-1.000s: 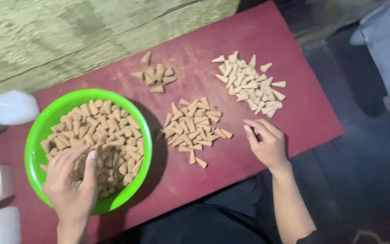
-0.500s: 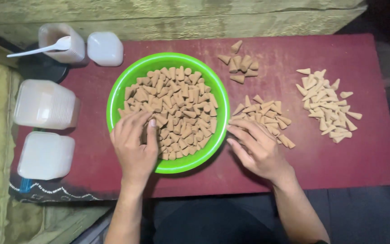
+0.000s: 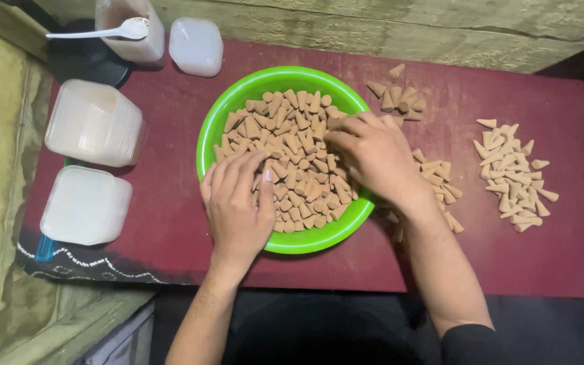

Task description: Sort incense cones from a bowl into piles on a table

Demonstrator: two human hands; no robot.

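A bright green bowl (image 3: pixel 238 94) full of small tan cone-shaped pieces (image 3: pixel 292 135) sits in the middle of a dark red table (image 3: pixel 170 203). My left hand (image 3: pixel 238 203) lies flat over the cones at the bowl's near-left side, fingers spread. My right hand (image 3: pixel 376 159) reaches in over the bowl's right rim, fingers bent down among the cones. Whether it has hold of any I cannot tell. Three loose heaps of the same cones lie on the table: one behind the bowl (image 3: pixel 397 94), one partly under my right wrist (image 3: pixel 441 182), one far right (image 3: pixel 515 172).
At the left stand two stacks of white square lidded tubs (image 3: pixel 92 122) (image 3: pixel 86 203). At the back left are a white tub (image 3: pixel 197 44) and an open container of brown powder (image 3: pixel 130 34) with a white spoon (image 3: pixel 109 30) across it. A rough wooden wall runs behind the table.
The view has shifted right to left so the bowl is centred. My right hand has moved from the table beside the middle heap into the bowl. My left hand stays in the bowl.
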